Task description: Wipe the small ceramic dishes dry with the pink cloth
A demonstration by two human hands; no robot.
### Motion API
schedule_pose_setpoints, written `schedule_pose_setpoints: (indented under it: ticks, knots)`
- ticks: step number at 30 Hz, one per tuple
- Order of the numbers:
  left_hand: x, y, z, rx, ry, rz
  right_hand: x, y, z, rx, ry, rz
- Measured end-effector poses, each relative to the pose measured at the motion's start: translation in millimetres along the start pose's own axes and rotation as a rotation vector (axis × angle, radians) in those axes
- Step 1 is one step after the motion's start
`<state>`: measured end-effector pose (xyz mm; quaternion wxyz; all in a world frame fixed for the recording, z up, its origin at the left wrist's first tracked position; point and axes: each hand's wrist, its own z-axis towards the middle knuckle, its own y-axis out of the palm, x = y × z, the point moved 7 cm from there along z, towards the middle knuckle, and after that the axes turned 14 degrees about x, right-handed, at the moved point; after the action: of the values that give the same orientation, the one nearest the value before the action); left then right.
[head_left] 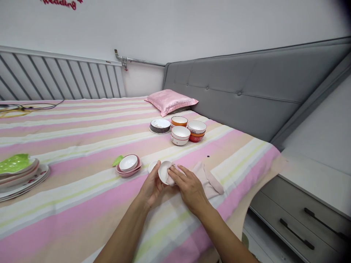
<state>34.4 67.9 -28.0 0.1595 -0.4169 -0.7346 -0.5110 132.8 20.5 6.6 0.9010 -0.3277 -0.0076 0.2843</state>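
My left hand (151, 187) grips a small white dish (163, 171), tilted on edge above the striped bedspread. My right hand (188, 187) presses a pale pink cloth (208, 177) against the inside of that dish, fingers closed on the cloth; the rest of the cloth trails onto the bed to the right. Another small white dish (151, 166) lies flat just behind the held one.
A stack of pink and white saucers (128, 165) with a green leaf dish (117, 160) sits left of my hands. Several bowls (188, 130) and stacked plates (160, 126) stand farther back near a pink pillow (170, 100). Large plates (19, 174) lie at left. A grey drawer unit (301, 215) stands right.
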Motion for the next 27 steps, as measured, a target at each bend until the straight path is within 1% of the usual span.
schedule_pose_setpoints:
  ticks: [2, 4, 7, 9, 12, 14, 15, 19, 23, 27]
  knots:
    - [2, -2.1, 2, 0.016, 0.039, -0.024, -1, -1, 2, -0.003, 0.026, 0.019]
    - [4, -2.1, 3, 0.005, 0.073, -0.036, -2, -2, 3, -0.011, 0.053, 0.062]
    - [3, -0.9, 2, -0.009, 0.085, -0.036, -5, -2, 4, -0.027, 0.087, 0.148]
    - [-1, 0.5, 1, -0.013, 0.067, -0.024, -8, -2, 3, -0.037, 0.101, 0.196]
    - [-11, 6.9, -2, -0.062, -0.036, -0.049, -12, -2, 2, -0.047, 0.106, 0.218]
    - [-18, 10.9, -5, -0.081, -0.105, -0.086, -16, -3, 3, -0.056, 0.099, 0.196]
    - [-19, 12.0, -5, -0.076, -0.116, -0.105, -18, -3, 4, -0.063, 0.096, 0.178]
    - [-17, 12.7, -6, -0.032, -0.077, -0.164, -20, -1, 3, -0.094, 0.104, 0.091]
    - [-17, 14.7, -8, -0.049, -0.089, -0.127, -18, 3, 0, -0.089, 0.121, -0.004]
    - [-13, 10.6, -6, -0.032, -0.022, -0.086, -17, 3, 0, -0.055, 0.128, -0.065]
